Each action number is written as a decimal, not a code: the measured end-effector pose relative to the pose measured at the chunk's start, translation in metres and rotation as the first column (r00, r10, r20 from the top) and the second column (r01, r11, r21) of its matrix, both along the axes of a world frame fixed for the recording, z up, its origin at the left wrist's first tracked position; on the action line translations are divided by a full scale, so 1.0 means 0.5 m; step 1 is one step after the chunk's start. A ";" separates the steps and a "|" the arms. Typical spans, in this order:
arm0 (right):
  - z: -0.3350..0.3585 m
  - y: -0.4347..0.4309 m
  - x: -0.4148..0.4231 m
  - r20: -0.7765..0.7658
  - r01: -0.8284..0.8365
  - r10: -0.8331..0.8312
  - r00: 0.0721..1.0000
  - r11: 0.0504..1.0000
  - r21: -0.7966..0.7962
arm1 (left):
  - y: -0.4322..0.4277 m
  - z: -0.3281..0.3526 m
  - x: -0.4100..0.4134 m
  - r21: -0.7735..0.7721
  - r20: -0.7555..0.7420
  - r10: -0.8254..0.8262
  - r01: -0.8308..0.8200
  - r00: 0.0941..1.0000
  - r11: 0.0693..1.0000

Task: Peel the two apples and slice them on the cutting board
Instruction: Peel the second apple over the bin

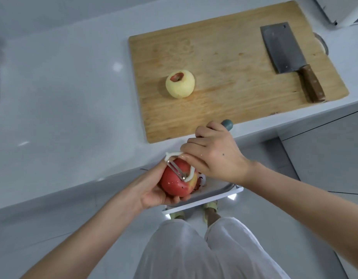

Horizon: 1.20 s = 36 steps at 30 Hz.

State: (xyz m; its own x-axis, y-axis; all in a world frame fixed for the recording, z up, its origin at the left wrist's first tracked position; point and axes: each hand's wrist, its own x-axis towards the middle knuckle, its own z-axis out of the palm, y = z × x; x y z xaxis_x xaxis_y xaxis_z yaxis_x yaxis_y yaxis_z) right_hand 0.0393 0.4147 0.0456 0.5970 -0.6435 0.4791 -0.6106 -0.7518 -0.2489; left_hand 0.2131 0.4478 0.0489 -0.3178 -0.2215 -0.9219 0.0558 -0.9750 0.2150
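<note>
fingers round red apple and peeler, beyond counter edge

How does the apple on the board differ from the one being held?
The board apple is pale and peeled, red only around its top hollow; the held apple is mostly red-skinned. The board apple lies untouched on the cutting board; the held apple sits in the left hand, the right hand pressing a peeler to it. Both are whole.

Left hand cups the red apple from below; right hand grips the peeler, palm down
</note>
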 end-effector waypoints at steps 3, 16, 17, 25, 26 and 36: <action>-0.011 0.006 0.009 0.049 0.077 -0.079 0.996 0.996 0.035 | -0.002 -0.003 0.015 -0.032 -0.004 0.043 -0.043 0.999 0.999; -0.134 0.081 -0.023 -0.085 0.377 -0.404 0.911 0.729 0.572 | 0.001 0.004 0.036 -0.411 -0.076 0.212 -0.225 0.974 0.883; -0.138 0.089 -0.021 -0.176 0.421 -0.422 0.889 0.606 0.675 | -0.002 0.002 0.038 -0.422 -0.094 0.225 -0.243 0.970 0.873; -0.124 0.115 0.002 -0.201 -0.177 -0.681 0.704 -0.444 0.878 | 0.019 -0.045 0.047 -0.446 -0.206 0.300 -0.363 0.931 0.818; -0.117 0.115 0.005 -0.153 -0.345 -0.723 0.674 -0.490 0.800 | 0.024 -0.052 0.044 -0.476 -0.184 0.313 -0.363 0.932 0.801; -0.085 0.100 0.046 -0.052 -0.576 -0.898 0.438 -0.325 0.750 | 0.058 -0.079 0.021 -0.580 -0.029 0.197 -0.177 0.980 0.795</action>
